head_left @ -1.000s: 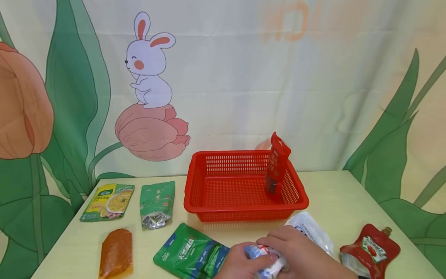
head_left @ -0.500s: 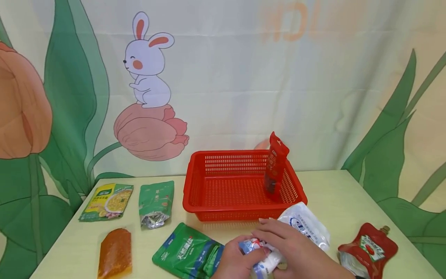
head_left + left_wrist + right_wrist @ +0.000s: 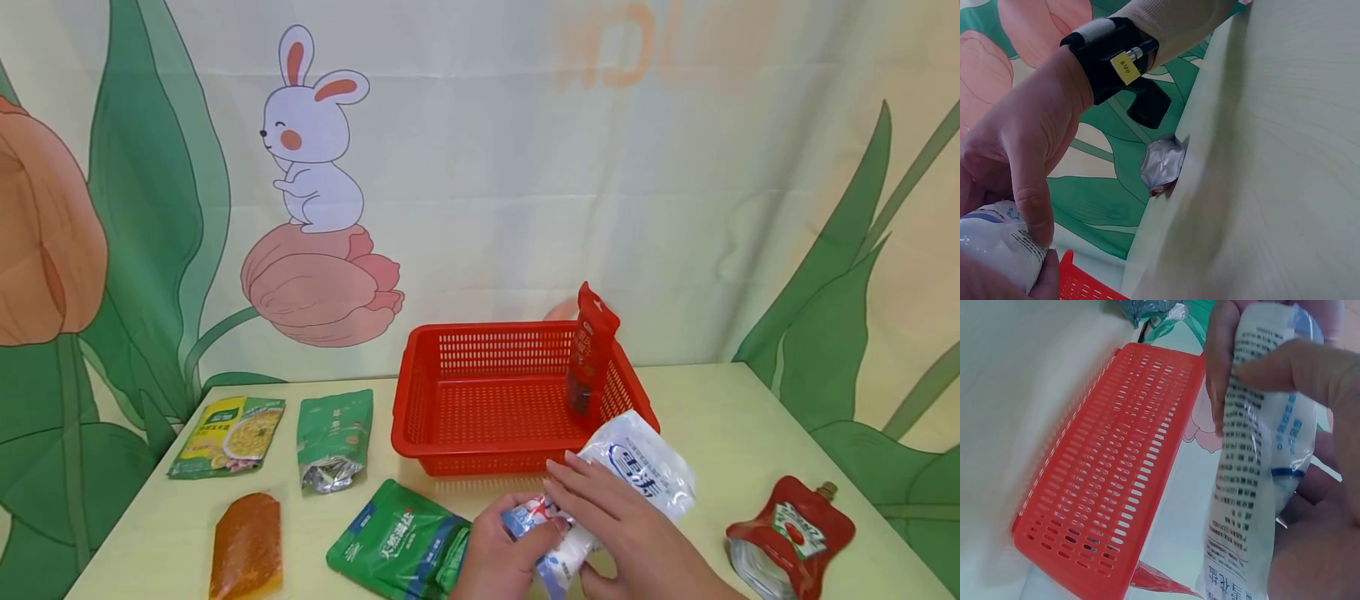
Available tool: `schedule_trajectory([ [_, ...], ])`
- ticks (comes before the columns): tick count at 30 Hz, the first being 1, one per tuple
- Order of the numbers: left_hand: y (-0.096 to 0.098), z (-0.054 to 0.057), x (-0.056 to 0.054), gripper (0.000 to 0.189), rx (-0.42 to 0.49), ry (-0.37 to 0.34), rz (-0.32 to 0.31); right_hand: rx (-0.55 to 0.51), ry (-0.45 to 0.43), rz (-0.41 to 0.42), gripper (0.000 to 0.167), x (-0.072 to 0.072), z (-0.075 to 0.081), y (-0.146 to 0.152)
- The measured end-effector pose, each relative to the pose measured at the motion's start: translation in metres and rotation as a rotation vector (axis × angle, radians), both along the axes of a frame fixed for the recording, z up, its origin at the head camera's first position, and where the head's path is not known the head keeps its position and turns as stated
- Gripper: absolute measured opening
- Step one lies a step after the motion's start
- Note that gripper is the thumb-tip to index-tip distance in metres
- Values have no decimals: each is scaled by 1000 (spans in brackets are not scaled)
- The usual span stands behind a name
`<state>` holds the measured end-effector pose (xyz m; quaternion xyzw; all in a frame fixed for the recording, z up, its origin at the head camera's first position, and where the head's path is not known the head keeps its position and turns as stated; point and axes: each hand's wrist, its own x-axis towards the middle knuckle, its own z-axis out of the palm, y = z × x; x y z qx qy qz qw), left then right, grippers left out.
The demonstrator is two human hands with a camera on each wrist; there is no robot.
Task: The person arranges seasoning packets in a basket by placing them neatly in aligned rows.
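A white and blue bag of salt (image 3: 651, 468) is held slanted in front of the red basket (image 3: 480, 460), its printed far end overlapping the basket's near right corner. My left hand (image 3: 497, 550) grips the crumpled near end. My right hand (image 3: 628, 523) lies across the bag's middle and hides part of it. In the right wrist view, the right thumb presses on the printed side of the bag (image 3: 1244, 469), with fingers behind it. The left wrist view shows the left thumb curled against the bag (image 3: 997, 247). A red pouch (image 3: 591, 358) stands upright inside the basket.
On the left are a yellow-green soup packet (image 3: 228, 437), a green pouch (image 3: 335, 433) and an orange-brown packet (image 3: 246, 542). Another green pouch (image 3: 397, 537) lies beside my left hand. A red spouted ketchup-style pouch (image 3: 795, 533) lies at the right. A printed curtain (image 3: 487, 167) hangs behind the table.
Both hands have shifted slightly left with the bag of salt. Its far end has risen toward the basket and more of its printed face shows. The other packets stay put.
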<state>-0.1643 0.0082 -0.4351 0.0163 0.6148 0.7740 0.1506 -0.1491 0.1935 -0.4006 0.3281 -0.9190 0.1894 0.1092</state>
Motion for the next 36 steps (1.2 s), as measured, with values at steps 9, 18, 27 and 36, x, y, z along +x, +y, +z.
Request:
schedule_trajectory([
  [9,0,2,3,42,15,35,54,-87,28,23,90,9,-6,2],
  [18,-1,5,2,42,16,70,127,-440,-28,35,59,16,-5,20],
  [27,0,13,3,48,64,56,178,-1007,-432,-575,10,13,1,16],
  [36,3,12,13,48,163,112,163,-1342,-870,-473,48,-6,-21,6],
])
